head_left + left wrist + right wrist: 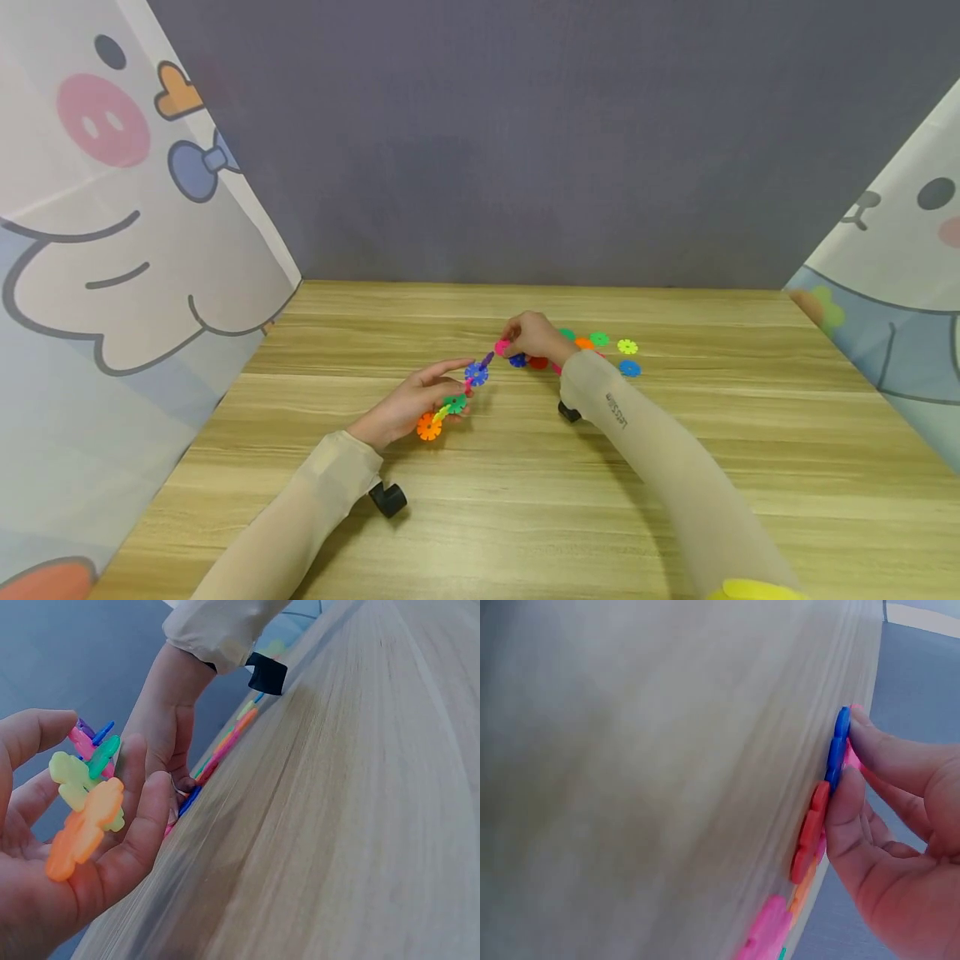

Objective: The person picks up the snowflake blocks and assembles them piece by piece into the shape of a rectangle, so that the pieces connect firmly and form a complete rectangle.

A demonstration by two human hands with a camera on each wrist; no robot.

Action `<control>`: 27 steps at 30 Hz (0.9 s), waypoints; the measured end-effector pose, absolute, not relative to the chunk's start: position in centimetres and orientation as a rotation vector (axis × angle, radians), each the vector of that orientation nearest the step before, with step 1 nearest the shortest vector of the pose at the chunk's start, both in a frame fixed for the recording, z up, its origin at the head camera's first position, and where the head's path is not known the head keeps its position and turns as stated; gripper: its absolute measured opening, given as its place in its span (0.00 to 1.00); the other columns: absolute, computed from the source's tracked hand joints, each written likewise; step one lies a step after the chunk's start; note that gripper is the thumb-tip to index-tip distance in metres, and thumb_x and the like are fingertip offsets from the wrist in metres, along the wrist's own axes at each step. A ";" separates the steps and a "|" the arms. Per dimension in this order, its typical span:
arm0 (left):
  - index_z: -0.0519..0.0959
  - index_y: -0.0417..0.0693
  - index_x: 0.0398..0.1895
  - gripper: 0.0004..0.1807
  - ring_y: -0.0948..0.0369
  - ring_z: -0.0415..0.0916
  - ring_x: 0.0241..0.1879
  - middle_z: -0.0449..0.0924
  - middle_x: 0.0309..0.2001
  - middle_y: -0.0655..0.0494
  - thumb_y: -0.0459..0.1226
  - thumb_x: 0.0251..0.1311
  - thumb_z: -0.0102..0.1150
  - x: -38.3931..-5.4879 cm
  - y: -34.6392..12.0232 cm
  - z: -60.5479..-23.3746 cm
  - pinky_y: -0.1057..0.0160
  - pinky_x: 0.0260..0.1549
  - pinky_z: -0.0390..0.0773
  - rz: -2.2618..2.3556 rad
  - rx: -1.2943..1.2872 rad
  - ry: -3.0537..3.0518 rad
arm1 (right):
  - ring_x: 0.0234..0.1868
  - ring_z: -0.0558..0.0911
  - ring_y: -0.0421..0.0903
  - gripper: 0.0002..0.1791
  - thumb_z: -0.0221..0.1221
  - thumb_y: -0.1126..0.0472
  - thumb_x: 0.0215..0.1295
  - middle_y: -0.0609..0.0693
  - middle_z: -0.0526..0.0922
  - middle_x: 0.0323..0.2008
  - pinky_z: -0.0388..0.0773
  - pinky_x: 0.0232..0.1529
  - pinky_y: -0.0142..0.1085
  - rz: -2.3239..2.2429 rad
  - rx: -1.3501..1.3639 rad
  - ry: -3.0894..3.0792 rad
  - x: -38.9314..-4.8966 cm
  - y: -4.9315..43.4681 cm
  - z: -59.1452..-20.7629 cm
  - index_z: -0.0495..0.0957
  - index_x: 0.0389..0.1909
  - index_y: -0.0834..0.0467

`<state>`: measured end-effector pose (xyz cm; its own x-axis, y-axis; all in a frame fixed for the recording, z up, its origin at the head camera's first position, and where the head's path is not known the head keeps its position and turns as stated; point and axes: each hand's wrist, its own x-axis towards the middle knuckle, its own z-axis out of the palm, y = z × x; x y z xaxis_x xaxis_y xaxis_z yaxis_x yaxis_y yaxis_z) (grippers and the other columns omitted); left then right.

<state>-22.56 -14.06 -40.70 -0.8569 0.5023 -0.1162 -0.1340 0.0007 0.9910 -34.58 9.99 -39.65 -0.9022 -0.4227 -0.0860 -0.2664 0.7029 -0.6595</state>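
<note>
My left hand [411, 406] holds a chain of interlocked plastic snowflake discs between thumb and fingers. Along the chain come an orange disc [429, 427], a yellow disc [73, 780], a green disc [454, 404], a pink one, a blue disc [476, 374] and a purple disc [487, 360] at the far end. Just right of that end, my right hand [534, 335] pinches a pink snowflake disc [502, 346] low at the tabletop. A dark blue disc [838, 748] lies right against those fingertips, partly covering the pink one in the right wrist view.
Loose discs lie on the wooden table [495, 517] around and beyond my right wrist: a red disc [810, 832], a green disc [599, 339], a yellow disc [627, 346], a light-blue disc [630, 367] and others. A grey panel [480, 150] stands behind the table.
</note>
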 end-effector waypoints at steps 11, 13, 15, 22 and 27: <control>0.60 0.44 0.76 0.30 0.54 0.82 0.40 0.75 0.54 0.33 0.35 0.73 0.51 -22.7 -14.2 -40.9 0.58 0.40 0.84 1.914 0.394 1.829 | 0.20 0.82 0.45 0.09 0.70 0.74 0.54 0.57 0.83 0.26 0.83 0.23 0.36 -1.196 -0.586 2.649 -33.9 10.4 -39.7 0.80 0.33 0.66; 0.59 0.43 0.76 0.30 0.54 0.82 0.40 0.75 0.54 0.32 0.35 0.73 0.51 -22.7 -14.2 -40.9 0.58 0.40 0.84 1.915 0.401 1.827 | 0.21 0.83 0.46 0.06 0.67 0.75 0.57 0.58 0.83 0.26 0.83 0.24 0.37 -1.250 -0.574 2.608 -33.6 10.5 -39.6 0.80 0.33 0.67; 0.59 0.41 0.76 0.30 0.54 0.82 0.40 0.75 0.54 0.31 0.35 0.73 0.51 -22.7 -14.2 -40.9 0.58 0.41 0.84 1.913 0.407 1.827 | 0.22 0.84 0.47 0.04 0.66 0.75 0.60 0.59 0.84 0.27 0.84 0.25 0.37 -1.292 -0.555 2.567 -33.3 10.6 -39.6 0.81 0.34 0.69; 0.58 0.41 0.76 0.30 0.55 0.82 0.39 0.74 0.54 0.31 0.34 0.73 0.50 -22.7 -14.2 -40.8 0.58 0.41 0.83 1.923 0.399 1.816 | 0.25 0.85 0.51 0.04 0.63 0.74 0.63 0.62 0.85 0.30 0.85 0.29 0.41 -1.447 -0.550 2.481 -32.2 11.3 -39.3 0.82 0.37 0.72; 0.59 0.41 0.76 0.30 0.55 0.82 0.39 0.75 0.53 0.31 0.34 0.73 0.50 -22.7 -14.2 -40.8 0.58 0.40 0.84 1.927 0.403 1.813 | 0.24 0.85 0.50 0.06 0.63 0.74 0.63 0.64 0.86 0.31 0.86 0.30 0.43 -1.592 -0.534 2.394 -31.7 11.8 -39.2 0.82 0.38 0.74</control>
<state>-22.74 -14.24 -40.77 -0.8508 0.5162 -0.0982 -0.1295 -0.0249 0.9913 -31.65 11.78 -39.16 -0.9105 -0.4130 0.0201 -0.1781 0.3479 -0.9205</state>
